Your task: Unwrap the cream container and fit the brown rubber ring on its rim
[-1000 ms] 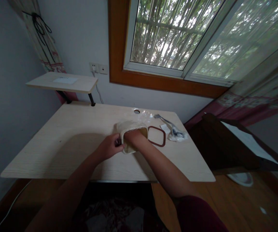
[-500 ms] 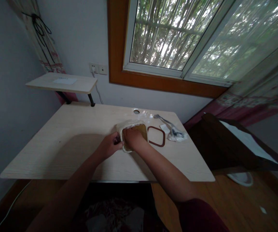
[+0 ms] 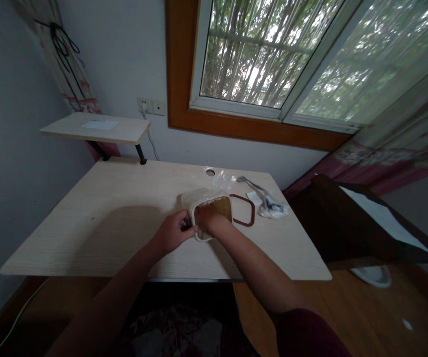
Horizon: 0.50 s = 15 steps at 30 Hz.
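Observation:
A white, soft-looking basket (image 3: 187, 199) with a tan inside lies tilted on the desk, its opening facing me. My left hand (image 3: 175, 231) pinches the left edge of that opening between thumb and fingers. My right hand (image 3: 207, 219) reaches inside, and its fingers are hidden in the basket, so I cannot see what they touch. Just right of the basket, a brown rounded-square frame (image 3: 252, 214) lies flat, partly covered by the basket's edge.
Right of the frame lie a white slip (image 3: 253, 198) and a clear plastic bag (image 3: 272, 209) with something dark in it. Crinkled clear plastic (image 3: 223, 179) is near the cable hole (image 3: 210, 172). A raised shelf (image 3: 65, 125) stands at the desk's back left.
Both hands and the basket have shifted slightly right and toward me. The basket's opening now overlaps more of the brown frame, and my right hand is deeper inside.

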Each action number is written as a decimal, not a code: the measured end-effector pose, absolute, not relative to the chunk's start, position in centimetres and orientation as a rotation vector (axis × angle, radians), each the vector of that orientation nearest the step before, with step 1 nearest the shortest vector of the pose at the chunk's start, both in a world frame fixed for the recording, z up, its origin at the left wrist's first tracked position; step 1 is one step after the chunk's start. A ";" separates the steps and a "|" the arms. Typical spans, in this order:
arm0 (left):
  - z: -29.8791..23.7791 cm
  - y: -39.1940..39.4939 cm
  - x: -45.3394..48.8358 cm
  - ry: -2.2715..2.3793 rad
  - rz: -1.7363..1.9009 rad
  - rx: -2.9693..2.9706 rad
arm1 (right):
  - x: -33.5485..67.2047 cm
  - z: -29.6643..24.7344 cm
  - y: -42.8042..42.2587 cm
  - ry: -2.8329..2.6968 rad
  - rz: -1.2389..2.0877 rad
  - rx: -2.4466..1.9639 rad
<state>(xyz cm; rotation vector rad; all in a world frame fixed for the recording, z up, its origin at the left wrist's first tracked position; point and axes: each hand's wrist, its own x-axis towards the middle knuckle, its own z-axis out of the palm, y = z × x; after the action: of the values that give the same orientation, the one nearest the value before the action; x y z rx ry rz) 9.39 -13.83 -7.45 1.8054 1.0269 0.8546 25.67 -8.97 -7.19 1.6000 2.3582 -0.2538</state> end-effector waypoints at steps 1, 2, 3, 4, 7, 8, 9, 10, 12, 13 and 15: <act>-7.5 -13.9 9.5 1.021 0.855 1.799 | 25.8 -7.3 -9.0 2.362 -0.261 1.589; -7.6 -13.9 9.6 1.018 0.854 1.792 | 26.0 -7.3 -9.0 2.370 -0.268 1.577; -7.6 -13.9 9.6 1.017 0.852 1.784 | 26.1 -7.2 -9.1 2.382 -0.276 1.565; -7.6 -13.8 9.7 1.019 0.852 1.774 | 26.3 -7.1 -9.1 2.394 -0.281 1.554; -7.2 -13.5 9.5 1.027 0.863 1.740 | 26.7 -6.2 -9.3 2.435 -0.310 1.520; -7.0 -13.3 9.5 1.037 0.866 1.727 | 26.8 -5.7 -9.5 2.464 -0.330 1.502; -6.9 -13.1 9.4 1.056 0.869 1.709 | 27.0 -5.1 -9.6 2.506 -0.351 1.478; -6.7 -12.9 9.2 1.080 0.870 1.681 | 27.2 -4.5 -9.8 2.564 -0.371 1.449; -6.5 -12.6 9.0 1.131 0.879 1.586 | 27.6 -2.9 -10.3 2.705 -0.391 1.385; -6.5 -12.4 8.8 1.147 0.892 1.526 | 27.9 -2.1 -10.6 2.778 -0.399 1.352; -6.4 -12.0 8.5 1.149 0.932 1.404 | 28.5 -0.6 -11.1 2.894 -0.466 1.273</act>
<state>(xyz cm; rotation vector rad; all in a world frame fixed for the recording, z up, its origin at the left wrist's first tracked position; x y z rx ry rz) 8.55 -11.99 -6.43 1.4042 1.1485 0.9324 28.48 -11.10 -0.56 1.2732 2.8941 -0.4658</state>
